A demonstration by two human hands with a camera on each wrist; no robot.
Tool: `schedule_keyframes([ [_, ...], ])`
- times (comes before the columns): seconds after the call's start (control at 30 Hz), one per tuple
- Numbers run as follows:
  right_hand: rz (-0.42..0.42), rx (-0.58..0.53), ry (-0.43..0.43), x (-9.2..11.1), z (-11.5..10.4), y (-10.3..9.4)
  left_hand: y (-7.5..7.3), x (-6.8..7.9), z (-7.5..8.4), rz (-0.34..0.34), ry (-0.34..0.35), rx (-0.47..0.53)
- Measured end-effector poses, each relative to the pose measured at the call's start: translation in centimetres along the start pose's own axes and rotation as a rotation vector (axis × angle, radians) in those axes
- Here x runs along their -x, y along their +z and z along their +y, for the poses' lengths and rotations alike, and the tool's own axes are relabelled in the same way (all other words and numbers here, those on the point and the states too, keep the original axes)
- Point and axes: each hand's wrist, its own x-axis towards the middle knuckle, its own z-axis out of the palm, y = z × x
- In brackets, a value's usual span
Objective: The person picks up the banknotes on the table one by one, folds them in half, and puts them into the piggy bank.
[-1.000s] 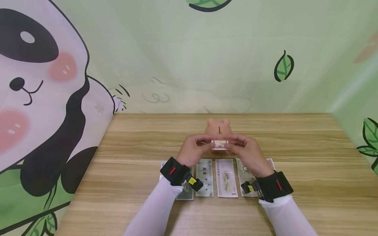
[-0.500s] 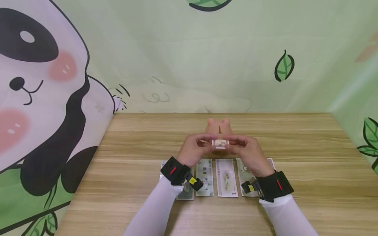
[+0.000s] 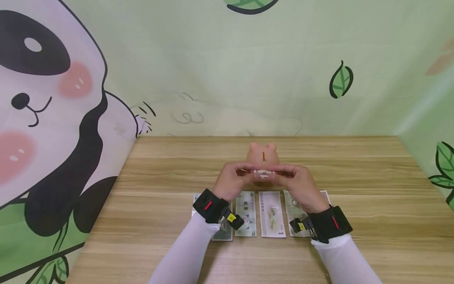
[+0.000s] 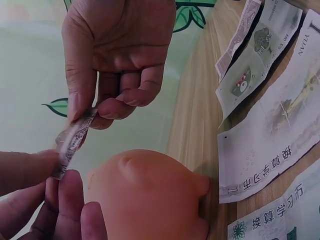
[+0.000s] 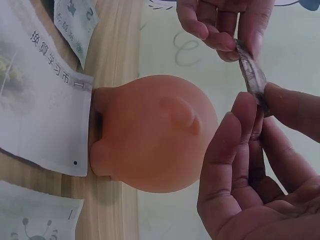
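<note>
A small folded play banknote (image 3: 264, 174) is held level between both hands in the head view. My left hand (image 3: 229, 183) pinches its left end between thumb and fingers, and my right hand (image 3: 302, 187) pinches the right end. Both wrist views show the folded note (image 4: 75, 142) as a narrow strip spanning the two sets of fingertips. Just beyond the hands stands an orange piggy bank (image 3: 262, 153), its slot facing up. The right wrist view shows the bank's rounded rear and curled tail (image 5: 182, 115), apart from the note.
Several flat play banknotes lie in a row on the wooden table (image 3: 159, 173), including a pale one marked 1 (image 3: 272, 215) and a greenish one (image 3: 245, 215). The forearms cover parts of the outer notes. A printed cloth wall (image 3: 213, 79) rises behind the table.
The folded note between the fingertips has tipped or bent, so its visible face looks flatter and its printed side shows differently. Both hands keep their grip and barely shift; the piggy bank stays put.
</note>
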Motion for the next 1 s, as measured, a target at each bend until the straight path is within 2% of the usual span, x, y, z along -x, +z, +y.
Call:
schedule_keyframes([
  [0.57,-0.006,-0.001,0.020,-0.01,-0.09,0.04,0.17,0.05,0.01,0.028,-0.018,0.001],
  [1.0,0.025,0.031,-0.007,0.13,0.00,0.05,0.21,0.02,0.01,0.023,0.012,0.008],
])
